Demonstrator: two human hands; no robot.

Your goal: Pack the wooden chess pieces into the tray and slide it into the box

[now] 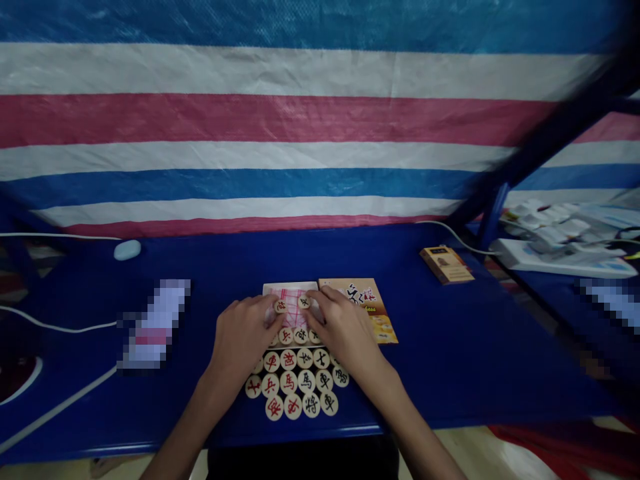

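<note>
A shallow white box (291, 287) lies in front of me, with a pink-lined sheet inside and a row of round Chinese chess pieces along its near side. My left hand (245, 330) reaches over the box's left part, its fingers closed on a xiangqi piece (281, 306). Over the right part, my right hand (345, 327) pinches another xiangqi piece (304, 302) with a black character. Nearer to me, several red and black pieces (305, 381) lie face up in rows on the blue table; my wrists cover some at the sides.
The printed box lid (383, 327) lies just right of the box. A small brown carton (447, 265) stands farther right. On the left are a blurred-out phone (157, 323), white cables and a pale rounded case (127, 250). A white power strip (565, 260) sits at right.
</note>
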